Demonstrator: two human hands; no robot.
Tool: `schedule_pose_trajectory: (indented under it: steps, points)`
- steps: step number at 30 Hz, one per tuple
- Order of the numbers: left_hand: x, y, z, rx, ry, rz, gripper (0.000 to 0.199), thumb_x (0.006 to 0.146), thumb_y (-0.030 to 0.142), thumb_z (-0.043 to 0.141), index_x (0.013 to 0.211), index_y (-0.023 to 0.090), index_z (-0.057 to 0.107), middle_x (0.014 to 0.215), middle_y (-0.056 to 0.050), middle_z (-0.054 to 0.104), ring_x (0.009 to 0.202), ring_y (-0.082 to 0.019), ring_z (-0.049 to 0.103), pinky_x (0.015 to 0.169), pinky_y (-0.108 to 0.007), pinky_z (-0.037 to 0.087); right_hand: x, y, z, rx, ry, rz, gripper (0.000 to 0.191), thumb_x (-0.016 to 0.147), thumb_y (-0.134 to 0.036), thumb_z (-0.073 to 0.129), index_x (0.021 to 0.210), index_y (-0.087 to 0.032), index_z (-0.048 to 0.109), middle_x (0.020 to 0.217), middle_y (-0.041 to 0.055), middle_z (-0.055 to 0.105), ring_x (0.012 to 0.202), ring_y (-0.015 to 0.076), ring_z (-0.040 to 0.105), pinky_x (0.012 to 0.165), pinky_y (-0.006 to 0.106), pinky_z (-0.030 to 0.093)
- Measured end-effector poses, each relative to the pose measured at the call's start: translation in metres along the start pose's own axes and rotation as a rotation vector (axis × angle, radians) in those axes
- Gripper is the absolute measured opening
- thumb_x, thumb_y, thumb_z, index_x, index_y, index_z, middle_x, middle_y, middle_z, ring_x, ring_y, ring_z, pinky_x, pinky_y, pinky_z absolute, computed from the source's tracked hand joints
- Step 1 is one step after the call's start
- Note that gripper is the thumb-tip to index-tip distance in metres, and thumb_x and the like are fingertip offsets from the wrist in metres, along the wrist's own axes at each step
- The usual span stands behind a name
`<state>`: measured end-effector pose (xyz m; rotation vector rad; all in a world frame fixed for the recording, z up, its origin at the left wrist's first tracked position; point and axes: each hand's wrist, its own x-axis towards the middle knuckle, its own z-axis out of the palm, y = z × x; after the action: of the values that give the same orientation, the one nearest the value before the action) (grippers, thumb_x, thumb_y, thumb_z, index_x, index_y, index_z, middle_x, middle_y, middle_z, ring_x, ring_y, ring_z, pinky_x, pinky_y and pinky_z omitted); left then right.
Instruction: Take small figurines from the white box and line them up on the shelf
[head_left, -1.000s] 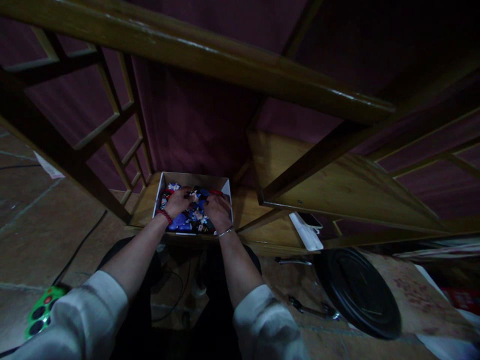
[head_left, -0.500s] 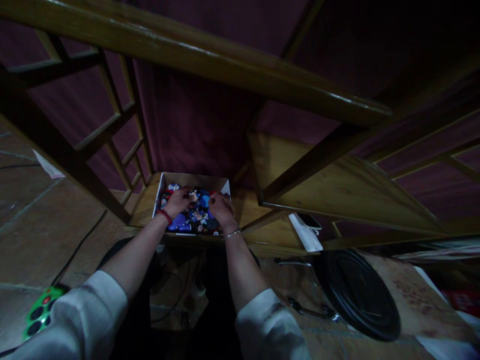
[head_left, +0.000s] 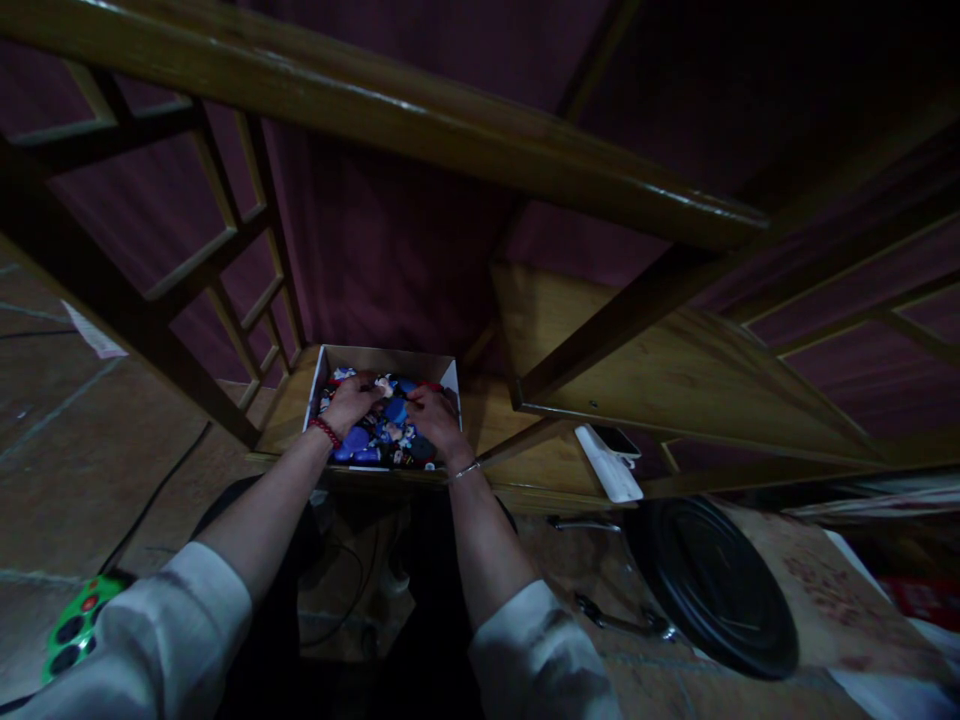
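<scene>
white-edged cardboard box (head_left: pixel 390 358) sits on a wooden shelf (head_left: pixel 487 412), nr its left end, open side up & full of small colourful pcs (head_left: pixel 394 433), mostly blue, w/ bits of red, white & black. both hands are down in it. left hand (head_left: pixel 354 402), w/ red bead bracelet (head_left: pixel 327 433), is over the left half, fingers half bent on the pcs; can't tell if it grips any. right hand (head_left: pixel 435 412), w/ silvery bracelet (head_left: pixel 466 469), is over the right half, fingers part curled inward; can't tell what, if anything, it has hold of. blue roundish pc (head_left: pixel 396 410) shows btwn the two, v. close to the right fingertips. purple-blue pcs (head_left: pixel 356 445) lie at front left, dark round pc (head_left: pixel 422 447) at front right.

further right on the shelf: white flat thing (head_left: pixel 611 472) & a dark-screened phone (head_left: pixel 615 440), touching or overlapping, can't tell. purple cloth (head_left: pixel 397 240) hangs behind. on the floor, green controller-like thing (head_left: pixel 79 625) at left; black round seat-like thing (head_left: pixel 712 590) at right.
</scene>
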<state>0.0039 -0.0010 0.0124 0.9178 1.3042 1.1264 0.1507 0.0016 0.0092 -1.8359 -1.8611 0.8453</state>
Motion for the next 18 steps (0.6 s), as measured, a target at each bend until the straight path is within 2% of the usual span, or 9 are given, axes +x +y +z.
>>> schedule_pose_trajectory:
  steps: [6, 11, 15, 18]
  points:
    - [0.002, -0.001, -0.001, -0.030, 0.013, 0.021, 0.031, 0.056, 0.027, 0.067, 0.081, 0.012, 0.058, 0.073, -0.001, 0.060, 0.063, -0.012, 0.055, 0.057, -0.024, 0.045, -0.007, -0.012, 0.004, 0.008, -0.174, -0.144, 0.016, 0.070, -0.019, 0.052, 0.084, -0.019, 0.059, 0.075, -0.0008, 0.064, 0.068, 0.0121, 0.058, 0.063, 0.022, 0.043]
    - [0.003, -0.003, -0.002, -0.018, 0.006, 0.054, 0.029, 0.058, 0.029, 0.065, 0.080, 0.012, 0.058, 0.069, -0.001, 0.060, 0.061, -0.011, 0.054, 0.056, -0.022, 0.043, -0.012, -0.021, 0.006, 0.024, -0.216, -0.290, 0.016, 0.069, -0.014, 0.051, 0.082, -0.019, 0.059, 0.082, -0.0009, 0.065, 0.075, 0.0114, 0.058, 0.069, 0.021, 0.042]
    - [0.002, -0.003, -0.002, -0.035, 0.011, 0.039, 0.028, 0.054, 0.029, 0.067, 0.074, 0.013, 0.058, 0.065, 0.000, 0.059, 0.059, -0.011, 0.053, 0.055, -0.022, 0.043, -0.012, -0.021, 0.010, 0.067, -0.286, -0.301, 0.018, 0.069, -0.009, 0.047, 0.077, -0.018, 0.060, 0.079, -0.0009, 0.065, 0.072, 0.0109, 0.058, 0.067, 0.021, 0.043]
    - [0.002, -0.002, -0.002, -0.032, 0.010, 0.023, 0.029, 0.054, 0.031, 0.067, 0.076, 0.013, 0.057, 0.066, 0.000, 0.058, 0.059, -0.011, 0.053, 0.054, -0.022, 0.043, -0.009, -0.014, 0.015, 0.128, -0.306, -0.229, 0.017, 0.070, -0.010, 0.047, 0.076, -0.018, 0.061, 0.072, -0.0012, 0.065, 0.066, 0.0112, 0.058, 0.062, 0.021, 0.044]
